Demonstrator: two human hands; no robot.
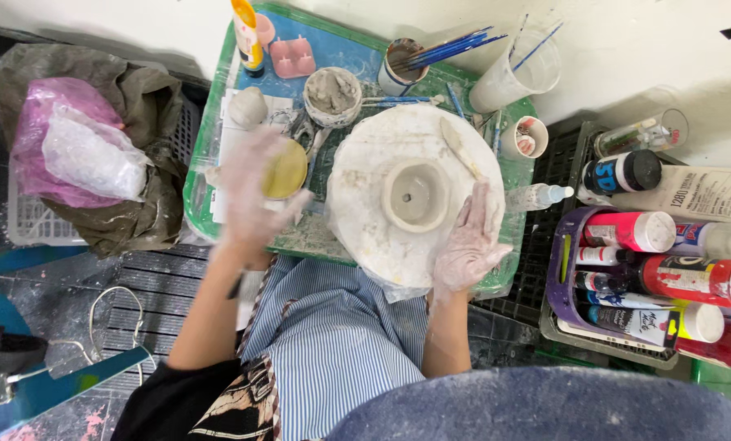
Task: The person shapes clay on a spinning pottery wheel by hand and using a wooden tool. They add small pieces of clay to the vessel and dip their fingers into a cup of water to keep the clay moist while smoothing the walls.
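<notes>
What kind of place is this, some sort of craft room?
Most likely a pottery or art studio. A small clay bowl sits on a white turntable, a cup of wet clay stands behind it, and paint bottles fill a basket at the right. Both hands are clay-smeared.

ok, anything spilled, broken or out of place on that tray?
Nothing spilled or broken. The small clay bowl sits upright, centred on the white wheel. Right hand rests on the wheel's edge; left hand, blurred, hovers near the yellow sponge. Clay smears on the green tray.
</notes>
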